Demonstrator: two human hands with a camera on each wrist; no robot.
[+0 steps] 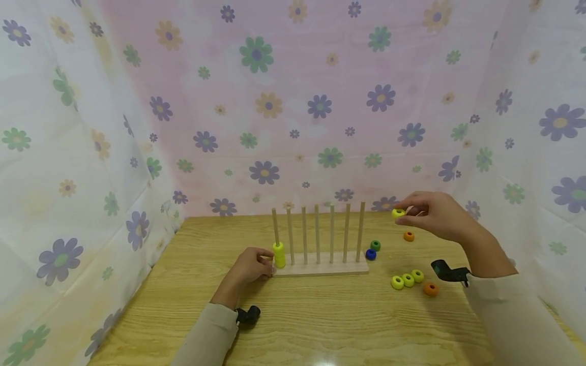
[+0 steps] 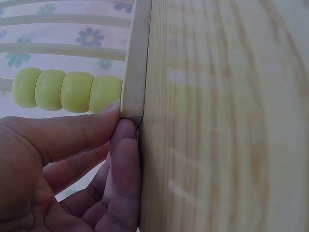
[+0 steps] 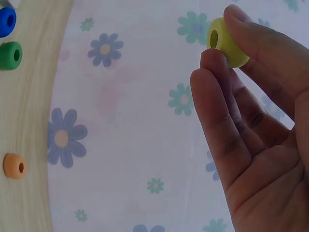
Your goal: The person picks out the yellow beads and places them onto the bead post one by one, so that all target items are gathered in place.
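Observation:
A wooden rack (image 1: 320, 268) with several upright pegs stands on the table. Its leftmost peg carries a stack of yellow beads (image 1: 279, 255); in the left wrist view these yellow beads (image 2: 77, 91) sit tight against each other. My left hand (image 1: 251, 265) pinches the left end of the rack's base, thumb beside the lowest bead; the left wrist view shows that hand (image 2: 72, 169) close up. Raised above the table at the right, my right hand (image 1: 435, 216) pinches a single yellow bead (image 1: 398, 214) between thumb and fingers. Its hole shows in the right wrist view.
Just right of the rack lie a green bead (image 1: 375, 245) and a blue bead (image 1: 371, 254). Three yellow beads (image 1: 407, 280) form a row nearer the front, beside an orange bead (image 1: 431, 289). Another orange bead (image 1: 409, 236) lies farther back. Flowered cloth (image 1: 293, 127) surrounds the table.

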